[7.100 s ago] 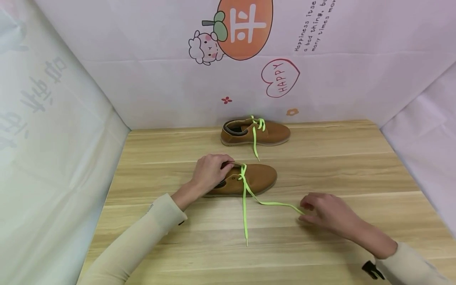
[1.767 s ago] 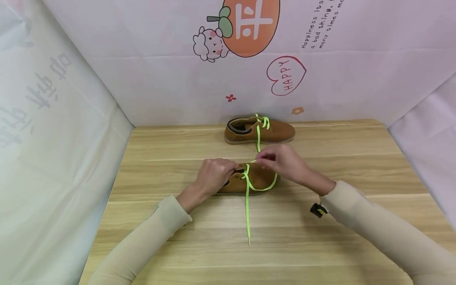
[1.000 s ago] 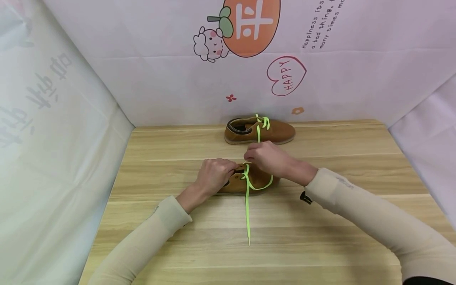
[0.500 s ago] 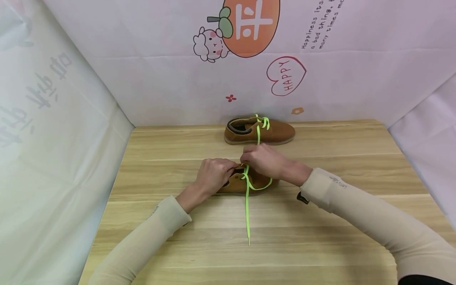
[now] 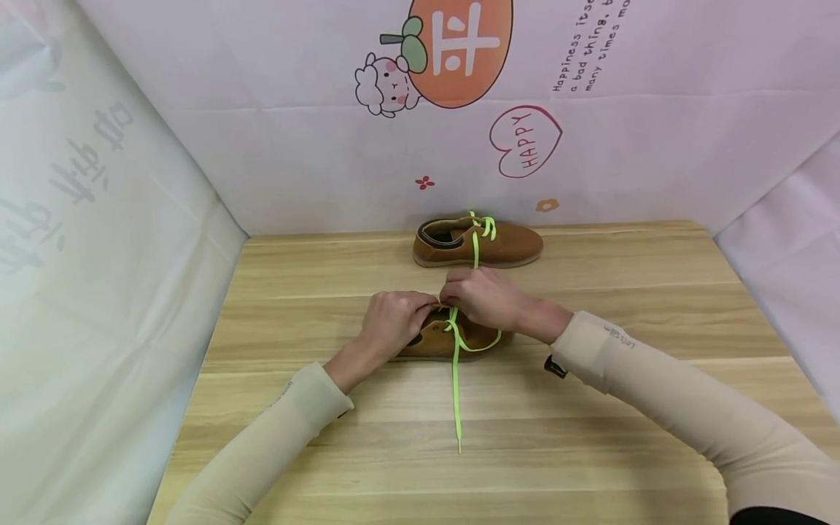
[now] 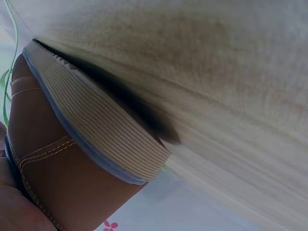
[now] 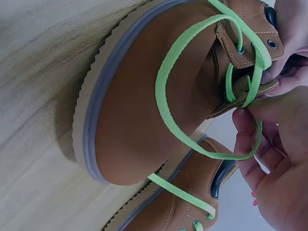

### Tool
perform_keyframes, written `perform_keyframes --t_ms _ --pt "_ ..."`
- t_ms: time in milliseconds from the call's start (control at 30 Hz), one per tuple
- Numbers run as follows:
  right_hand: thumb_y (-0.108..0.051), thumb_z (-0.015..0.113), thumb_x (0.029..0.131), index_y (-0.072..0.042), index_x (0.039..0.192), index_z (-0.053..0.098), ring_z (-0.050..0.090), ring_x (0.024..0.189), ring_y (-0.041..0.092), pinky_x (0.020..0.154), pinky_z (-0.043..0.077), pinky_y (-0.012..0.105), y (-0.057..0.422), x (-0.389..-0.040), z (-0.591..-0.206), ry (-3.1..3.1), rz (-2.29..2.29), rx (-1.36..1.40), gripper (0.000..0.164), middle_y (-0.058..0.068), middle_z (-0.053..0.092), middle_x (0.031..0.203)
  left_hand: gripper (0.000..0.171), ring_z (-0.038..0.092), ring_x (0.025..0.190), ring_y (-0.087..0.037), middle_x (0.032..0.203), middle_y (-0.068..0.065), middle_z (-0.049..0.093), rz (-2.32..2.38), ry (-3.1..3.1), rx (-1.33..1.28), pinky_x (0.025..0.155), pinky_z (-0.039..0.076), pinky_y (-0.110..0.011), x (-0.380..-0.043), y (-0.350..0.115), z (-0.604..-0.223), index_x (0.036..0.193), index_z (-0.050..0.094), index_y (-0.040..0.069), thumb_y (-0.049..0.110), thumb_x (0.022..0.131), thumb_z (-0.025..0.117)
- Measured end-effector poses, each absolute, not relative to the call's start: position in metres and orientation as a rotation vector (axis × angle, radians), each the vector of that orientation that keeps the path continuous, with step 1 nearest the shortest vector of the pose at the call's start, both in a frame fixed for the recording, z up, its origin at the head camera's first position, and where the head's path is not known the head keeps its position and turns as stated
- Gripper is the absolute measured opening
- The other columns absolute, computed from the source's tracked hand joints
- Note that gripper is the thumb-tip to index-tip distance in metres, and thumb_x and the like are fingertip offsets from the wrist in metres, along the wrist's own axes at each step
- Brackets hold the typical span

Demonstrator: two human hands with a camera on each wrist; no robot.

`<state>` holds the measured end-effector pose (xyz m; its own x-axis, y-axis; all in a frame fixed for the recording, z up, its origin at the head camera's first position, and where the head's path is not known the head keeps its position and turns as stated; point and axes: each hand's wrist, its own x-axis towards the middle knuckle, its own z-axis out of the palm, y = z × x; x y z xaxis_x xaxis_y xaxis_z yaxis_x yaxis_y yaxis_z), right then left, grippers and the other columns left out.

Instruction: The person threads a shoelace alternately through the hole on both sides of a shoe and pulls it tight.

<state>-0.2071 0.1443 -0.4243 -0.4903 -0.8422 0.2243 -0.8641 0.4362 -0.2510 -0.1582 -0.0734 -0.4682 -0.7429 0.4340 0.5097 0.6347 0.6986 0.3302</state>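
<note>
A brown leather shoe lies on the table with its toe to the right. A neon green shoelace is threaded at its front eyelets. My left hand pinches the far eyelet flap near the shoe's opening. Thumb and finger of my right hand pinch the lace close against that flap. In the right wrist view, a short bit of lace shows on the flap's inner side, and the lace loops back over the toe. The other lace end hangs down onto the table. The left wrist view shows mostly the ridged sole.
A second brown shoe with green laces stands behind, near the back wall. One of its laces runs toward my right hand. The wooden table extends in front and to both sides. White printed cloth encloses the back and sides.
My right hand has carried the lace from the table at right up to the shoe's far flap, then slightly left toward the left hand. My left hand stays on the flap.
</note>
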Motion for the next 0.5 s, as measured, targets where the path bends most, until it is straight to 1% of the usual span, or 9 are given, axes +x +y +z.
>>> perform_keyframes --t_ms 133,200,267,333,367,500 --pt "0.006 0.073 0.094 -0.006 0.102 0.082 0.075 0.09 0.018 0.079 0.062 0.036 0.146 -0.21 -0.427 -2.675 0.669 1.497 0.016 0.003 0.076 0.098 0.007 0.079 0.082 -0.015 0.096 0.0 0.082 -0.822 -2.585 -0.752 0.069 0.062 -0.033 -0.162 -0.073 -0.467 0.099 0.086 0.012 0.013 0.096 0.08" --pt "0.005 0.073 0.094 -0.006 0.102 0.082 0.075 0.092 0.018 0.081 0.062 0.037 0.147 -0.211 -0.429 -2.697 0.734 1.461 0.016 0.003 0.077 0.099 0.008 0.075 0.075 -0.011 0.095 0.002 0.082 -0.868 -2.626 -0.709 0.064 0.058 -0.03 -0.164 -0.073 -0.465 0.099 0.086 0.014 0.017 0.096 0.08" --pt "0.005 0.072 0.093 -0.006 0.101 0.082 0.075 0.092 0.017 0.081 0.062 0.037 0.148 -0.212 -0.431 -2.706 0.788 1.431 0.017 0.003 0.078 0.098 0.008 0.067 0.065 -0.008 0.095 0.003 0.082 -0.909 -2.662 -0.669 0.057 0.051 -0.028 -0.165 -0.073 -0.463 0.099 0.086 0.015 0.02 0.096 0.08" --pt "0.005 0.072 0.093 -0.006 0.101 0.082 0.074 0.091 0.017 0.08 0.061 0.037 0.149 -0.213 -0.433 -2.708 0.833 1.407 0.018 0.003 0.077 0.098 0.009 0.057 0.059 -0.006 0.094 0.003 0.082 -0.947 -2.695 -0.634 0.054 0.043 -0.026 -0.167 -0.072 -0.461 0.099 0.086 0.016 0.022 0.096 0.08" --pt "0.005 0.071 0.093 -0.006 0.101 0.082 0.074 0.091 0.016 0.08 0.061 0.037 0.15 -0.213 -0.433 -2.708 0.855 1.397 0.018 0.003 0.077 0.098 0.008 0.053 0.058 -0.006 0.093 0.004 0.082 -0.968 -2.711 -0.615 0.053 0.04 -0.026 -0.167 -0.072 -0.46 0.098 0.086 0.017 0.022 0.095 0.081" --pt "0.004 0.071 0.093 -0.006 0.101 0.082 0.074 0.09 0.016 0.079 0.062 0.038 0.151 -0.214 -0.436 -2.708 0.923 1.364 0.018 0.003 0.078 0.098 0.008 0.047 0.059 -0.004 0.092 0.006 0.082 -1.053 -2.771 -0.542 0.055 0.035 -0.026 -0.17 -0.072 -0.457 0.097 0.087 0.019 0.024 0.095 0.082"
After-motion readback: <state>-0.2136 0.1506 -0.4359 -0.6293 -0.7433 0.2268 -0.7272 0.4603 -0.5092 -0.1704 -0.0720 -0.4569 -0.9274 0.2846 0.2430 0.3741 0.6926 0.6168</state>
